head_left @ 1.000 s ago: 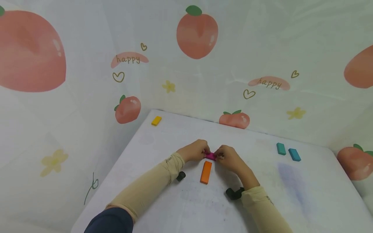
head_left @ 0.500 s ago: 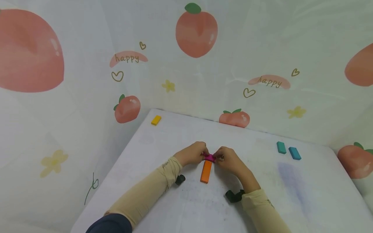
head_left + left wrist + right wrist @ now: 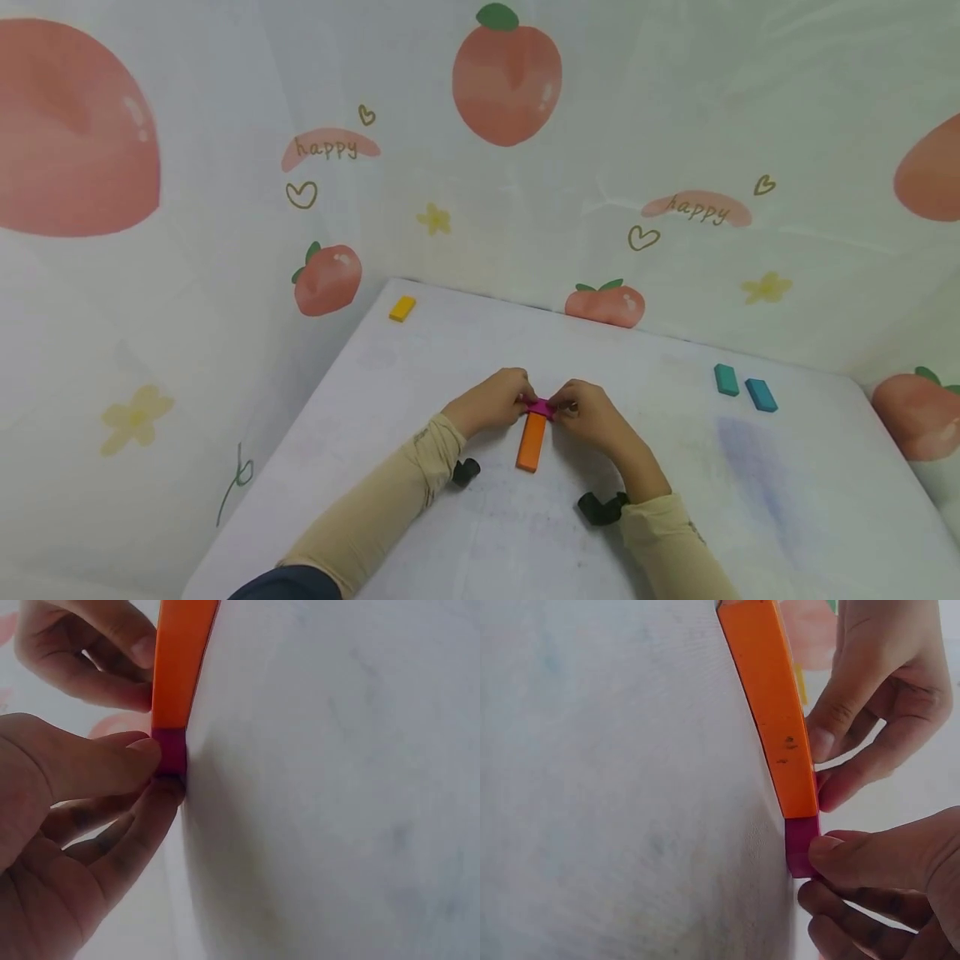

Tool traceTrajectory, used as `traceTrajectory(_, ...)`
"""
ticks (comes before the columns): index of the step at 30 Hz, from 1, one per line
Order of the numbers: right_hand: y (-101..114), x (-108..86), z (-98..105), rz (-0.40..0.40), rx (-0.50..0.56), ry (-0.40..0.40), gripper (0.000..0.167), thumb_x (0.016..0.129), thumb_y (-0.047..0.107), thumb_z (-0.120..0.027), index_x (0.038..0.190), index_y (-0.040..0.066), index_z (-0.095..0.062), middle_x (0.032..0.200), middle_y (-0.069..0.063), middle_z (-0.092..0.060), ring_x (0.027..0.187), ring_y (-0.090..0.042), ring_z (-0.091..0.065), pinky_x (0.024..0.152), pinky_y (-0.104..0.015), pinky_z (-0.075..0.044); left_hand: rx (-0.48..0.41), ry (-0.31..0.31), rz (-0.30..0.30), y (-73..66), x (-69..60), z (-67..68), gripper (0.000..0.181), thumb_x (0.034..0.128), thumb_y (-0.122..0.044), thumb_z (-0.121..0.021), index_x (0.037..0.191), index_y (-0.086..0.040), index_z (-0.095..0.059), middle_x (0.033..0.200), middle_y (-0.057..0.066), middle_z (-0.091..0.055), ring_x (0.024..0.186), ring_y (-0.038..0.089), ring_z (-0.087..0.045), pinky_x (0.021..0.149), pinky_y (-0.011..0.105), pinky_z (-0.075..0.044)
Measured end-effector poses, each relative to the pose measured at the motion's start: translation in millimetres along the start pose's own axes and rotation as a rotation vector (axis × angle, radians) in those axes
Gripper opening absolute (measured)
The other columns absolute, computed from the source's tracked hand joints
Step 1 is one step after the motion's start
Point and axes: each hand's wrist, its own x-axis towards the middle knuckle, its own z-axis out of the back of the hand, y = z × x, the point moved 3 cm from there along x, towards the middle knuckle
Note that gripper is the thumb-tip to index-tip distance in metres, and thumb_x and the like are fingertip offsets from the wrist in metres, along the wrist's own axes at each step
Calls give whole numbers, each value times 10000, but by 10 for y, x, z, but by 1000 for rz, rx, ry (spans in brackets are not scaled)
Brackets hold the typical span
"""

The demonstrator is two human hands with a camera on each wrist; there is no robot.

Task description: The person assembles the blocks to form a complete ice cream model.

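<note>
A magenta block lies crosswise at the far end of a long orange block, and the two look to be touching. My left hand pinches the magenta block's left end between thumb and fingers. At its right end, my right hand pinches the same block. Both wrist views show the magenta block's end sticking out past the orange block's side. Fingers cover parts of the magenta block.
A yellow block lies at the table's far left corner. To the right sit a teal block and a blue block. Black wrist devices hang by both wrists. A printed cloth wall stands behind the white table.
Both hands have drawn the magenta block slightly nearer, closing the small gap to the orange block. The orange block stays about where it was.
</note>
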Motion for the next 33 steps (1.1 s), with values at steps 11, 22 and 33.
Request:
traceTrajectory(11, -15, -28, 18, -4, -7, 9, 149, 912, -20, -736, 1019, 39, -822, 992, -53, -741, 974, -234, -723, 977, -538, -598, 13, 36, 34, -33, -12, -1, 224, 993, 27, -668, 1160, -30, -807, 1059, 64, -684, 975, 157, -616, 926, 272, -554)
traceTrajectory(22, -24, -19, 9, 14, 20, 34, 158, 918, -30, -718, 1035, 25, -809, 1005, -62, -738, 1002, -252, -721, 989, -551, -592, 39, 44, 8, -27, -55, 9, 265, 963, 81, -661, 1161, -24, -801, 1024, 71, -672, 953, 172, -621, 936, 300, -559)
traceTrajectory(33, -130, -98, 236, -44, 24, -74, 151, 975, 92, -736, 1101, 41, -801, 1074, -84, -750, 1050, -297, -716, 980, -554, -598, 35, 62, 52, -70, -74, 12, 273, 979, 65, -660, 1203, -22, -791, 1058, 69, -676, 948, 160, -596, 959, 285, -560)
